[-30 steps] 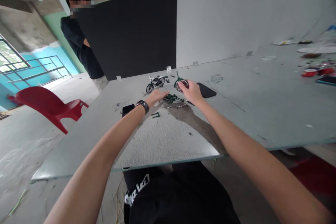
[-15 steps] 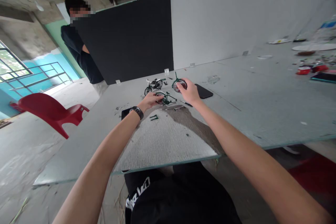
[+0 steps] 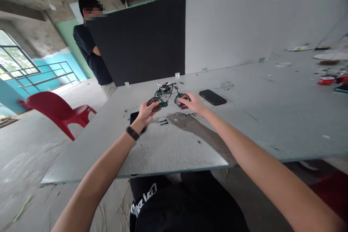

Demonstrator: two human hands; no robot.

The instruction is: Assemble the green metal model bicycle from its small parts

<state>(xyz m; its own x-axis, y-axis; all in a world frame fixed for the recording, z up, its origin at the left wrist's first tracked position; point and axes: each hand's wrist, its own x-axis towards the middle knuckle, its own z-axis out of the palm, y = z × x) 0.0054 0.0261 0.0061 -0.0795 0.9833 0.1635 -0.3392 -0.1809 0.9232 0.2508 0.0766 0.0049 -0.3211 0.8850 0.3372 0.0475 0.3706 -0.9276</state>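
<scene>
My left hand [image 3: 146, 110] grips a green toy bicycle frame with a wheel [image 3: 158, 102], lifted slightly above the grey table [image 3: 244, 123]. My right hand [image 3: 194, 103] holds a second green wheel with its fork [image 3: 181, 99], close beside the frame. A finished black and silver toy bicycle [image 3: 164, 87] stands just behind them. Small green loose parts [image 3: 164, 121] lie on the table below my hands. A black watch sits on my left wrist.
A dark phone [image 3: 212, 96] lies to the right of my hands, another dark phone [image 3: 134, 117] under my left wrist. A black and white partition [image 3: 163, 36] stands behind, with a person [image 3: 92, 50] at its left. A red chair [image 3: 58, 110] stands at left. Clutter lies far right.
My left hand picked up the green frame from the table. My right hand brought the wheel nearer, so both parts now meet in front of the finished bicycle. The camera shifted slightly.
</scene>
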